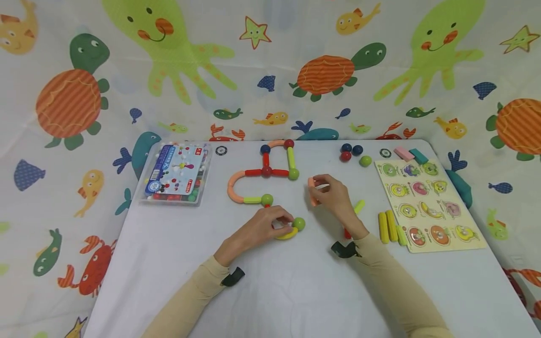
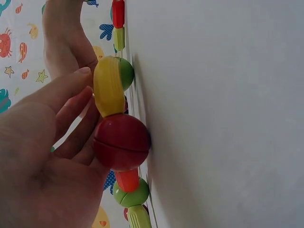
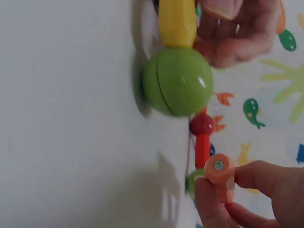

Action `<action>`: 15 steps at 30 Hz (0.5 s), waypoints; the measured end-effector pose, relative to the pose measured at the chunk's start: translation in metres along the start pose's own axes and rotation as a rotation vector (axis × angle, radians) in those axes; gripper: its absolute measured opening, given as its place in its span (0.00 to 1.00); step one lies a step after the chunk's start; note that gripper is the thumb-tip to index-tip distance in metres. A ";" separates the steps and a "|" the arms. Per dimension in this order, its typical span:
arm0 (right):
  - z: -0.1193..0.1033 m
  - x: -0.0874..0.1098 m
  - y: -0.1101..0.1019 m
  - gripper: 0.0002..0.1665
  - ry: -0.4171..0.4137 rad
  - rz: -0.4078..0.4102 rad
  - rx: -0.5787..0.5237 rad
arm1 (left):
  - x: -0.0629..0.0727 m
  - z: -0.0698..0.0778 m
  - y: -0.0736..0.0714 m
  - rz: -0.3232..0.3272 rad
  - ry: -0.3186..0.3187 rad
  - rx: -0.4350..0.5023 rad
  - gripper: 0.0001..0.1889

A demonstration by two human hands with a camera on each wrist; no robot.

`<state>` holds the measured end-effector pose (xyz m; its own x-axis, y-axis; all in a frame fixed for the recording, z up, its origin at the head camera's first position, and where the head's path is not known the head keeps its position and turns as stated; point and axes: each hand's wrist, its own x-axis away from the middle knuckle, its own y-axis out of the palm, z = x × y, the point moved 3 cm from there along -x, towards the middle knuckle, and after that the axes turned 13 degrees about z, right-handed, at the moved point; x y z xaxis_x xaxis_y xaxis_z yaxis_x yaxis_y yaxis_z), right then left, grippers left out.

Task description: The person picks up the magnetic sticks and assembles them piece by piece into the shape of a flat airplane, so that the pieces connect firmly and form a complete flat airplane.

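Note:
My right hand (image 1: 331, 197) pinches a salmon-coloured curved magnetic rod (image 3: 221, 175) above the table; a metal disc shows in its end. The left hand (image 1: 262, 227) lies low over a yellow curved rod (image 2: 108, 85), its fingertips close above it and a gap between thumb and fingers. That rod joins a green ball (image 3: 178, 81) and a red ball (image 2: 122, 141), which the left hand hides in the head view. Beyond, a linked figure of rods and balls lies flat, with a salmon curve (image 1: 233, 187), a red ball (image 1: 266, 171) and a green ball (image 1: 267, 200).
A clear box (image 1: 198, 188) of magnetic pieces stands at back left. Loose balls (image 1: 357, 150) lie at back right. A wooden fruit puzzle board (image 1: 397, 178) is on the right, beside yellow rods (image 1: 383, 227). Beneath the right forearm, a red rod (image 1: 347, 233) is partly covered.

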<state>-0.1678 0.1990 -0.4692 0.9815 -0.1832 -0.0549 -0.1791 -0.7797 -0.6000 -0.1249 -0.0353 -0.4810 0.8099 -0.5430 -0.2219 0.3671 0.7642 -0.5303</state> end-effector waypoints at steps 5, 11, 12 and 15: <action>-0.007 0.009 0.021 0.23 0.002 -0.014 -0.019 | 0.000 -0.001 0.002 -0.026 -0.004 0.004 0.14; -0.010 0.017 0.030 0.22 0.011 -0.014 -0.017 | 0.000 0.000 0.002 -0.040 0.018 -0.004 0.15; -0.010 0.018 0.030 0.22 0.013 -0.014 -0.019 | 0.000 0.000 0.002 -0.039 0.022 -0.009 0.15; -0.011 0.021 0.032 0.21 0.013 -0.013 -0.016 | -0.001 0.001 0.002 -0.042 0.026 -0.020 0.15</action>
<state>-0.1541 0.1637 -0.4808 0.9828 -0.1810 -0.0363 -0.1675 -0.7915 -0.5878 -0.1242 -0.0329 -0.4817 0.7814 -0.5839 -0.2204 0.3913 0.7335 -0.5558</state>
